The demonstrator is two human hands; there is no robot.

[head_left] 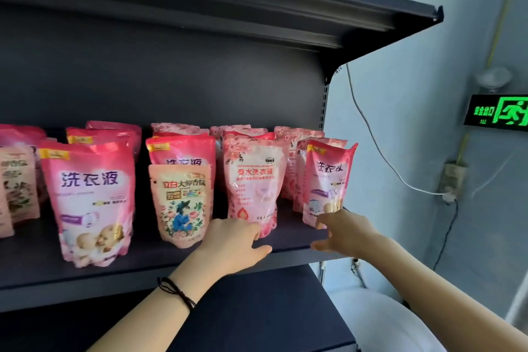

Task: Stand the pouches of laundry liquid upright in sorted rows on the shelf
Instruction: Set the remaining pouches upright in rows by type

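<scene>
Left hand, fingers released, touches pale pouch at 12 o'clock; right hand, likewise released, touches end pouch.

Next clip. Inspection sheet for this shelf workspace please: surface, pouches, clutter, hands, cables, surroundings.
Surface: dark grey metal shelf, level, bare board showing in front.
Job's things: pink plastic laundry pouches stand upright in rows; a peach floral pouch stands before a bright pink pouch of another design.
Clutter: nothing seen.
Hands: left hand, fingers spread, at the base of the pale pink pouch; right hand fingers touch the base of the rightmost bright pink pouch.
Cables: white cable runs to a wall socket; black cable hangs below.
Surroundings: green lit exit sign on pale blue wall.
</scene>
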